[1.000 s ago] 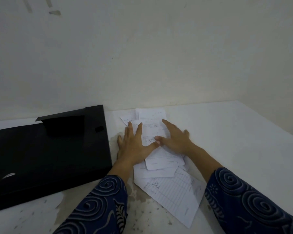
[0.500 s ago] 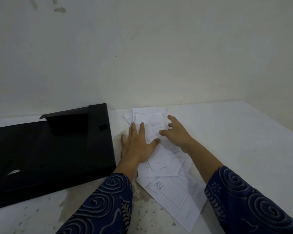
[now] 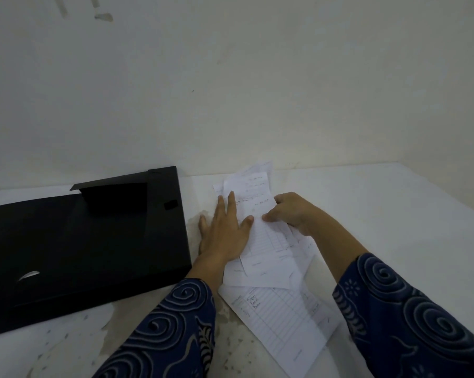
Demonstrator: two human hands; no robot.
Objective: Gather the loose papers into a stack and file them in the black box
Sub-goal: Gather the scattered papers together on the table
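Several loose white papers [image 3: 268, 257] lie overlapping on the white table, some printed, some handwritten. My left hand [image 3: 225, 230] lies flat with fingers spread on the left edge of the pile. My right hand [image 3: 293, 214] pinches the right edge of the upper sheets, thumb on top, and their far ends lift off the table. A large lined sheet [image 3: 287, 320] lies nearest me, partly under the others. The black box [image 3: 83, 241] lies open and flat to the left of the papers, its raised flap at the back.
The white table [image 3: 394, 214] stands against a pale wall [image 3: 230, 91], and its right edge runs diagonally at the far right. The surface near me is worn and speckled. My dark blue patterned sleeves fill the lower view.
My right hand went from lying flat on the pile to curling and pinching the upper sheets, raising their far ends. My left hand stayed flat on the pile's left side.
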